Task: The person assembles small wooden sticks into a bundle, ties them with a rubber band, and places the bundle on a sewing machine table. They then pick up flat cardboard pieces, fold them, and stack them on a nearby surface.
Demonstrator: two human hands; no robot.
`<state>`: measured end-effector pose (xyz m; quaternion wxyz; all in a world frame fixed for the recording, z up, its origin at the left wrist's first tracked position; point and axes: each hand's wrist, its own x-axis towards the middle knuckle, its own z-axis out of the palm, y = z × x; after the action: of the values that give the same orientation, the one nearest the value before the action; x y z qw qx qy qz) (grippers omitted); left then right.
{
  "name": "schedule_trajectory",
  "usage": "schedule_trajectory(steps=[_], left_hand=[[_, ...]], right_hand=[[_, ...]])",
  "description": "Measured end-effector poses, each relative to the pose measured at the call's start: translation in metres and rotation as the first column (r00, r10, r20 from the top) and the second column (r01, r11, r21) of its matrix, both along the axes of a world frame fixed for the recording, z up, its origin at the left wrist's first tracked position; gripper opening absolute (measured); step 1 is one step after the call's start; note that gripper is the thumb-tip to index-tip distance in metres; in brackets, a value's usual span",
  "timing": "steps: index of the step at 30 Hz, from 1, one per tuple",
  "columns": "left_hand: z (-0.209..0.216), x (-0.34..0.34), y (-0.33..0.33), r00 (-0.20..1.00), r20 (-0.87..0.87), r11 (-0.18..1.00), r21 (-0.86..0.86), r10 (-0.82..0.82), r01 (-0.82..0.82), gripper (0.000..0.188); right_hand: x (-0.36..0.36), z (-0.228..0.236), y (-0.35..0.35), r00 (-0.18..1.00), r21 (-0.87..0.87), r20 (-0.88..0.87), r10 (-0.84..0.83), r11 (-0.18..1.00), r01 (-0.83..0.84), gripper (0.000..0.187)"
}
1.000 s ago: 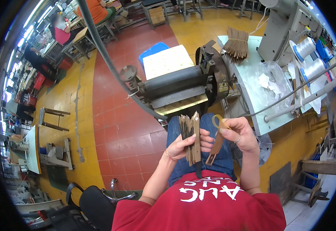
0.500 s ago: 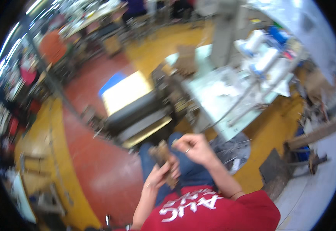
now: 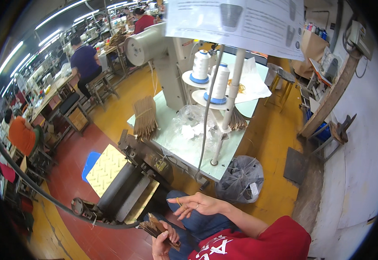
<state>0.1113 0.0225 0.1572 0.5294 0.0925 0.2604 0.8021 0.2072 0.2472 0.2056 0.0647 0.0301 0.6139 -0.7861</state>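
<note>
My left hand (image 3: 166,236) is closed around a bundle of thin brown strips (image 3: 155,224), their ends fanning out towards the machine. What the strips are made of is hard to tell. My right hand (image 3: 200,204) is just right of the bundle, above my knee and apart from it, with its fingers stretched out to the left. A thin yellow rubber band (image 3: 179,202) is looped over its fingers. Beyond both hands stands a roller machine (image 3: 126,190) with a patterned yellow sheet (image 3: 107,170) on it.
A pale green table (image 3: 171,147) carries a bigger bundle of brown strips (image 3: 145,117), clear plastic bags (image 3: 191,119) and white thread cones (image 3: 201,65). A grey bag-lined bin (image 3: 241,180) stands by its corner. A dark cable (image 3: 37,187) curves across the left. Other people sit working farther off.
The view has swung right and steadied. My right hand has gone from a pinch to outstretched fingers with the band on them. My left hand still grips the brown strips.
</note>
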Motion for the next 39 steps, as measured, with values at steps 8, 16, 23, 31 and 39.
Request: schedule_trajectory(steps=[8, 16, 23, 31, 39], left_hand=[[0.013, 0.002, -0.001, 0.978, -0.157, 0.987, -0.053, 0.139, -0.149, 0.054], [0.001, 0.009, 0.027, 0.399, -0.837, 0.893, -0.441, -0.374, -0.088, 0.054], [0.017, 0.033, 0.053, 0.025, -0.857, 0.854, -0.516, -0.515, -0.064, 0.050], [0.051, -0.039, 0.007, 0.749, -0.658, 0.772, -0.514, -0.075, -0.375, 0.051], [0.020, -0.019, 0.020, 0.902, -0.354, 0.907, -0.242, 0.249, -0.345, 0.053]], right_hand=[[-0.022, -0.004, -0.023, 0.893, 0.438, -0.427, -0.140, 0.833, 0.340, 0.080], [-0.020, 0.002, -0.035, 0.921, 0.546, -0.378, 0.096, 0.826, 0.138, 0.078], [-0.040, 0.006, -0.016, 0.770, 0.826, -0.448, 0.454, 0.539, 0.163, 0.025], [-0.009, 0.022, 0.028, 0.880, 0.777, -0.442, 0.172, 0.564, 0.280, 0.045], [0.002, 0.025, -0.034, 0.869, 0.554, -0.463, 0.175, 0.822, 0.130, 0.037]])
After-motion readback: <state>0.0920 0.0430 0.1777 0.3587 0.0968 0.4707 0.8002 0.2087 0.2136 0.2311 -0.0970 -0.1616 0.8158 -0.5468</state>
